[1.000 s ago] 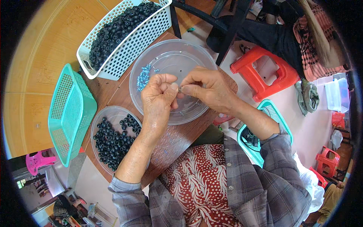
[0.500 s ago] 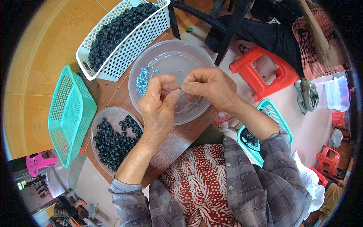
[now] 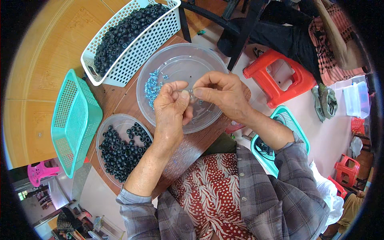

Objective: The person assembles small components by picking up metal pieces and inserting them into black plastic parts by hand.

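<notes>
My left hand (image 3: 171, 110) and my right hand (image 3: 224, 95) meet fingertip to fingertip above a round clear plastic tub (image 3: 186, 47). Both are closed in a pinch, and a tiny clear or silvery piece seems to show between them, too small to name. At the tub's left side lie many small shiny blue pieces (image 3: 151, 89). Left of my left forearm, a smaller clear tub (image 3: 107, 123) holds round black bead-like pieces (image 3: 120, 154) with holes.
A white perforated basket (image 3: 148, 42) full of similar black pieces stands at the far left, beside a turquoise basket (image 3: 76, 116). These rest around a brown wooden tabletop (image 3: 176, 160). To the right are a red stool (image 3: 280, 78), another turquoise basket (image 3: 294, 124) and a seated person (image 3: 336, 44).
My left hand has turned slightly and its lower fingers have loosened outward. The fingertips of both hands stay close together over the tub.
</notes>
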A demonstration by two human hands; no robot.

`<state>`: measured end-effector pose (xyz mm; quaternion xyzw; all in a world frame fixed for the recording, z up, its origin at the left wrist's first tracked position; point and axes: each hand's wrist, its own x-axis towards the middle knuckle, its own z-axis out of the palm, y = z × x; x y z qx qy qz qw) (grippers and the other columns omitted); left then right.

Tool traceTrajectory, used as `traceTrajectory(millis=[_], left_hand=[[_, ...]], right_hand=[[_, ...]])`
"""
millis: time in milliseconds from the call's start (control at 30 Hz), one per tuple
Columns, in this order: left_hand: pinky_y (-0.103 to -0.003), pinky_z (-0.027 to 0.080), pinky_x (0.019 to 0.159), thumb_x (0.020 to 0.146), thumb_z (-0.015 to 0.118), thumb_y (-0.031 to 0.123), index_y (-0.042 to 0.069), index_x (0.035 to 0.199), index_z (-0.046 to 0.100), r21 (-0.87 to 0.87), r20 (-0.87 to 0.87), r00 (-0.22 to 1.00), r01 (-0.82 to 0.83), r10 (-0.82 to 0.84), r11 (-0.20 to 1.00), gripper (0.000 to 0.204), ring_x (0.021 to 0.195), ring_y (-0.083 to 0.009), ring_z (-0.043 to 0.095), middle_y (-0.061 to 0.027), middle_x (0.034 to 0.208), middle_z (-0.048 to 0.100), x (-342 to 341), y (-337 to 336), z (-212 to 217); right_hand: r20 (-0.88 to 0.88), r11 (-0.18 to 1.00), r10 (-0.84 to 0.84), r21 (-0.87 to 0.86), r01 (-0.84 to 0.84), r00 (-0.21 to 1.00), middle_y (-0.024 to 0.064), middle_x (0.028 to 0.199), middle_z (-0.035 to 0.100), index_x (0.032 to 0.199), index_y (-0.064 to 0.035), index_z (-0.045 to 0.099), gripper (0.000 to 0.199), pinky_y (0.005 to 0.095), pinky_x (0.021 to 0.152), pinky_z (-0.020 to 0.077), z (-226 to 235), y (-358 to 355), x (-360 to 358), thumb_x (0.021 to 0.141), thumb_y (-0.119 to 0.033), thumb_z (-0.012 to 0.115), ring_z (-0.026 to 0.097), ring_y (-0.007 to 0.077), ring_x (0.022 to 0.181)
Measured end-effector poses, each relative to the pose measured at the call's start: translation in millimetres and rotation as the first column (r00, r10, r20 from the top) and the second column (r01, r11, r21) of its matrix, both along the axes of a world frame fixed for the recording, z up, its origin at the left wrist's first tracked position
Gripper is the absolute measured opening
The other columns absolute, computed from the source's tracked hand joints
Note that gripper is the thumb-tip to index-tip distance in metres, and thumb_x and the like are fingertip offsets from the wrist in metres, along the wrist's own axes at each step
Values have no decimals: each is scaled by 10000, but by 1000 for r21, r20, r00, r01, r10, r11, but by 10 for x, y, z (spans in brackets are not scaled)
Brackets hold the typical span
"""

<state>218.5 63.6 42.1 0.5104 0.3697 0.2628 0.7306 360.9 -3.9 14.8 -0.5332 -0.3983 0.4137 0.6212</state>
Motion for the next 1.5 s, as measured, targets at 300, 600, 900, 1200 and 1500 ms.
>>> traceTrajectory(millis=[300, 600, 900, 1200, 1500], left_hand=[[-180, 330, 419, 900, 531, 37, 2, 1116, 494, 26, -76, 997, -17, 19, 1000, 222, 506, -59, 458, -48, 770, 572, 18, 48, -3], [-197, 427, 488, 830, 538, -63, -5, 1125, 487, 149, -146, 989, -3, 25, 989, 305, 575, -76, 493, -57, 823, 567, 35, 57, -82], [-213, 488, 545, 783, 526, -122, -10, 996, 576, 389, -115, 981, -98, 153, 916, 246, 659, -83, 546, -73, 908, 589, -304, 396, -162], [-208, 476, 547, 765, 571, -111, -22, 941, 600, 352, -181, 968, -104, 176, 930, 200, 643, -80, 545, -57, 830, 600, -342, 368, -172], [-262, 479, 588, 727, 653, -56, 21, 931, 623, 564, -301, 942, 52, 147, 824, 221, 641, -101, 582, -46, 840, 649, -351, 347, -283]], right_hand=[[114, 994, 48, -99, -37, 992, 9, 795, 623, 884, 8, 638, 106, 209, 652, 448, 9, 9, 65, 804, -62, 646, 553, 54, 731], [675, 995, -89, 34, 89, 732, 75, 811, 598, 921, -24, 637, 150, 290, 674, 458, -77, 64, 128, 771, -14, 635, 573, 184, 773], [830, 995, 0, 54, -81, 557, 143, 830, 611, 820, -25, 633, 110, 424, 759, 436, -110, 263, 116, 710, -37, 628, 553, 330, 866], [955, 969, 110, -41, -245, 277, 158, 785, 584, 739, -29, 614, 112, 443, 739, 439, -263, 563, -32, 651, -76, 666, 541, 357, 824], [954, 960, 94, -12, -278, 284, 200, 710, 587, 645, -7, 592, 91, 462, 681, 451, -313, 515, 45, 680, -87, 618, 568, 379, 754]])
